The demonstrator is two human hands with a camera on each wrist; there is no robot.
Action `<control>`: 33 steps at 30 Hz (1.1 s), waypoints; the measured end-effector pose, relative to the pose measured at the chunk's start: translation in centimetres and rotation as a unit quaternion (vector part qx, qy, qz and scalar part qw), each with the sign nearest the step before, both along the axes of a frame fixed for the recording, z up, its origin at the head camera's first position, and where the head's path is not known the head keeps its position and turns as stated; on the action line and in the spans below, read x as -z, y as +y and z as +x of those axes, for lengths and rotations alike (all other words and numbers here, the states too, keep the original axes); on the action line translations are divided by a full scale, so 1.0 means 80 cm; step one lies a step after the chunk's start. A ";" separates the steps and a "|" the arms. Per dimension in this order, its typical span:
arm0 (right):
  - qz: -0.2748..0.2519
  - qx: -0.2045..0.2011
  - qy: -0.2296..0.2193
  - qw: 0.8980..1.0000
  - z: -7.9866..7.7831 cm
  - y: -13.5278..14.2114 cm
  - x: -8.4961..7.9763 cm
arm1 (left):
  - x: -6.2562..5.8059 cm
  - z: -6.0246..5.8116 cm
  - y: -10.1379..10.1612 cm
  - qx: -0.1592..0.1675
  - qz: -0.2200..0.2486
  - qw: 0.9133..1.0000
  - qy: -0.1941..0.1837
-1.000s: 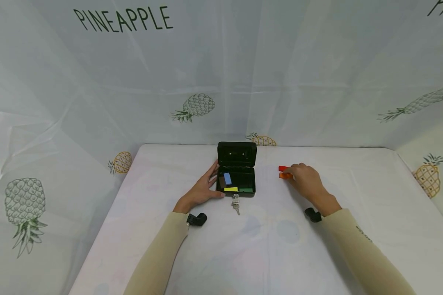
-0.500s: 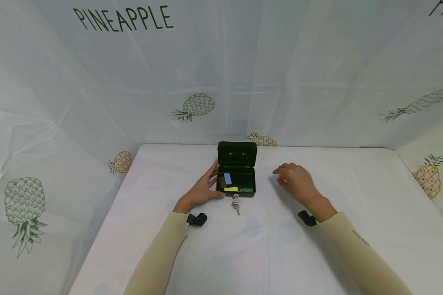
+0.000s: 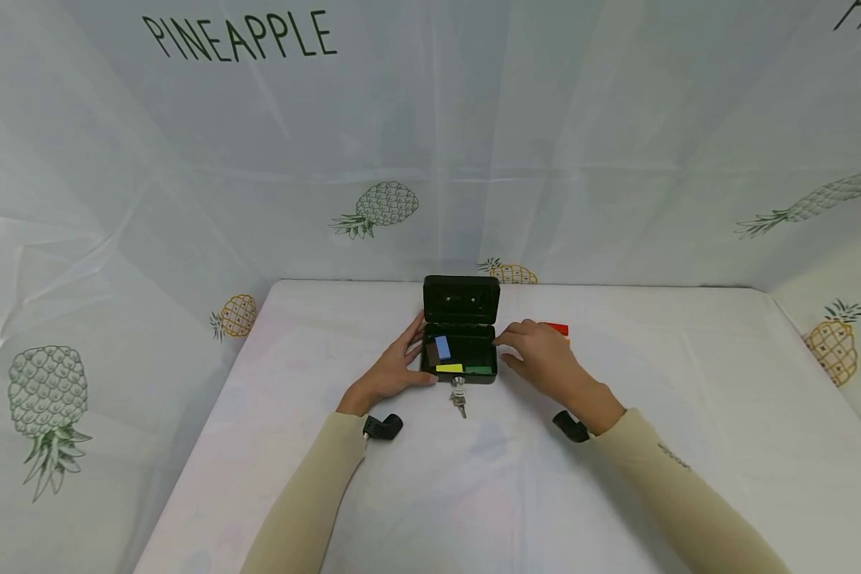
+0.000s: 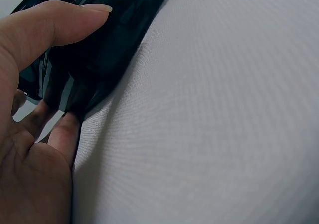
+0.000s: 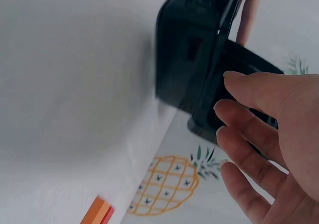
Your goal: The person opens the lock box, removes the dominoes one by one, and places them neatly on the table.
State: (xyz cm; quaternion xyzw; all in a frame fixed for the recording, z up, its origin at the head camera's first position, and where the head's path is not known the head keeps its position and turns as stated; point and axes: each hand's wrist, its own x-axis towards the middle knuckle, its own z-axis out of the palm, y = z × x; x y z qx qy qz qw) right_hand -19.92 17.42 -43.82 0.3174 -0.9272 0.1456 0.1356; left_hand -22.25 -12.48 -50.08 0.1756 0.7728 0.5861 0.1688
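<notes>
A black metal cash box (image 3: pixel 460 376) stands on the table with its lid raised. Inside lie a blue block (image 3: pixel 442 347), a brown block (image 3: pixel 432 355), a yellow block (image 3: pixel 449 368) and a green block (image 3: pixel 478 370). Keys (image 3: pixel 458 399) hang from the front lock. My left hand (image 3: pixel 393 370) holds the box at its left front corner, thumb on the front, fingers along the side. My right hand (image 3: pixel 541 357) hovers at the box's right rim, fingers loosely bent; in the right wrist view nothing shows between thumb and fingers.
A red block (image 3: pixel 556 328) lies behind my right hand, beside an orange block (image 5: pixel 93 213) mostly hidden in the head view. A pineapple-print sheet (image 3: pixel 387 119) hangs behind the white table (image 3: pixel 488 494).
My right hand has moved left from the red and orange blocks to the box's right rim, leaving both blocks on the table. My left hand has stayed at the box.
</notes>
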 end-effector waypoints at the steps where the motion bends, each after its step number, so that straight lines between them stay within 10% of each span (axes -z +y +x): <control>1: 0.000 -0.005 -0.004 1.000 0.000 -0.003 0.000 | 0.000 0.000 0.000 0.000 0.000 1.000 -0.001; 33: 0.133 -0.050 -0.111 0.984 -0.025 -0.055 -0.006 | -0.005 0.003 0.001 -0.002 0.006 1.000 -0.005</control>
